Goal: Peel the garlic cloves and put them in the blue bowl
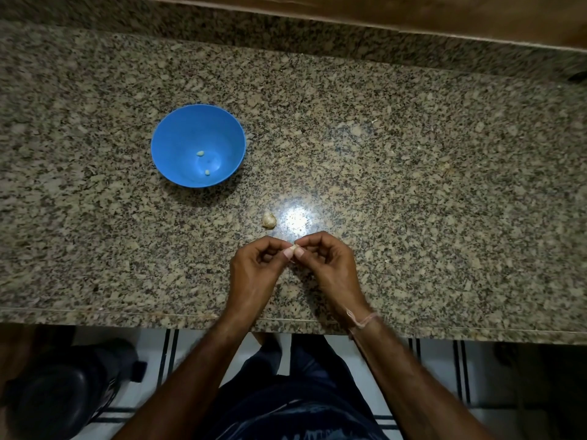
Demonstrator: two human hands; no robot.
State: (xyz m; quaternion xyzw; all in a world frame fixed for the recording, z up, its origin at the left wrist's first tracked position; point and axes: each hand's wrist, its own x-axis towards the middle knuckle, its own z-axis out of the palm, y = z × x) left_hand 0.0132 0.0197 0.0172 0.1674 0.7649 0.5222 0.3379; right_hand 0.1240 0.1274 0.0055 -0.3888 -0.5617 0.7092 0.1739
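At the near edge of the counter [444,185], your left hand [254,269] and right hand [332,265] meet above the stone, thumbs toward each other. Both hands hold one clove [295,248]: the left thumb and forefinger pinch it from the left, and the right thumb and forefinger pinch it from the right. The other fingers [320,241] of each hand are curled in toward the palm. The clove shows only as a small pale tip between the thumbs; you cannot tell how much skin it carries.

Just beyond the hands, a garlic piece [268,221] lies on the counter, apart from both hands. It is pale and sits just left of a bright glare [298,221] on the polished surface.

The bowl [178,138] stands upright on the counter, farther back and to the left, well apart from the hands. Two peeled cloves [200,153] lie on its bottom, apart from each other: one near the centre, one nearer to you.

A thin thread [362,320] circles your right wrist. Below the counter edge, a tiled floor [438,376] with dark stripes is visible. A dark object [63,392] stands at the lower left; its type cannot be determined.
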